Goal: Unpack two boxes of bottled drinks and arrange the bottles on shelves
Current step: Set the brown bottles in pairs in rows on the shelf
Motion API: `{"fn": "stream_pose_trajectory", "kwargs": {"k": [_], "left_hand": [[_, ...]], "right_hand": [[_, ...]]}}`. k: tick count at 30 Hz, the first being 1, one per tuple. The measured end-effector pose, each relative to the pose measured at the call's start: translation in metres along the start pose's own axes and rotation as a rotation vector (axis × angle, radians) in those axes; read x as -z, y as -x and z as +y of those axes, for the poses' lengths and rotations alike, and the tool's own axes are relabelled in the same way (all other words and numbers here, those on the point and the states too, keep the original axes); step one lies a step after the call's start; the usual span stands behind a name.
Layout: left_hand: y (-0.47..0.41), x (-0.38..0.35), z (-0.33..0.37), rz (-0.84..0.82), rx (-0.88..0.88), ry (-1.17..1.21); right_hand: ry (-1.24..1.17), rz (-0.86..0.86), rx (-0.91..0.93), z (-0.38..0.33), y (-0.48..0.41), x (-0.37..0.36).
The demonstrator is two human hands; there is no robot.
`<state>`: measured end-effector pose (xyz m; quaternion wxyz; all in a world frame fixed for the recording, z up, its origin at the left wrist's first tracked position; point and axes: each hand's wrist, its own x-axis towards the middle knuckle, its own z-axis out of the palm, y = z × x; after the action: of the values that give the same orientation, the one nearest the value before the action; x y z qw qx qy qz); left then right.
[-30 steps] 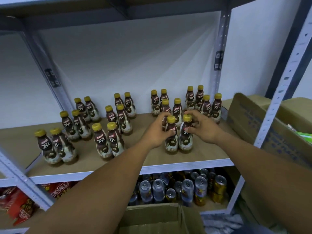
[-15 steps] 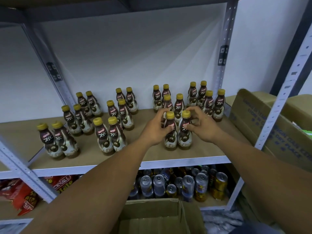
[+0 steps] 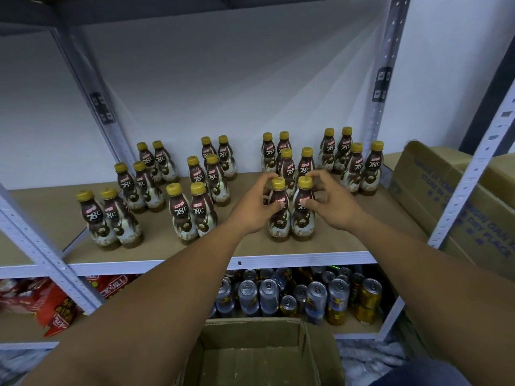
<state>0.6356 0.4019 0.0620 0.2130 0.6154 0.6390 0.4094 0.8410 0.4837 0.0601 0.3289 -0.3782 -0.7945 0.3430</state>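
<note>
Gripping front-left yellow-capped brown plastic bottle (image 3: 278,218) on tan board shelf (image 3: 250,243) with left hand (image 3: 255,208). Touching front-right twin bottle (image 3: 302,221) with right hand (image 3: 333,206); can't tell if gripped.

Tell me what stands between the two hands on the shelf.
Head view: the front pair of bottles, upright and side by side; left hand and right hand each hold one.

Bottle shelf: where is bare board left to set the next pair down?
Front right is free: bare board between the right hand, on the front pair, and the cardboard box, in front of the rightmost bottles. Far left is free too, between the leftmost pair and the slanted post. The gaps between columns are narrow.
</note>
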Motion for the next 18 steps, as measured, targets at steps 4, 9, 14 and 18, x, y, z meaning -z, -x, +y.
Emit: {"fn": "stream_pose_trajectory", "kwargs": {"k": [4,9,14,18], "left_hand": [[0.002,0.003,-0.001,0.004,-0.008,0.002],[0.003,0.004,-0.001,0.009,-0.011,0.006],[0.004,0.006,-0.004,0.003,0.0,0.011],[0.004,0.008,-0.004,-0.012,0.011,0.017]], "right_hand": [[0.027,-0.002,-0.021,-0.004,0.001,-0.001],[0.03,-0.01,-0.02,-0.009,0.003,-0.003],[0.022,-0.011,-0.02,-0.011,0.004,-0.006],[0.017,-0.011,-0.018,-0.013,0.005,-0.006]]}}
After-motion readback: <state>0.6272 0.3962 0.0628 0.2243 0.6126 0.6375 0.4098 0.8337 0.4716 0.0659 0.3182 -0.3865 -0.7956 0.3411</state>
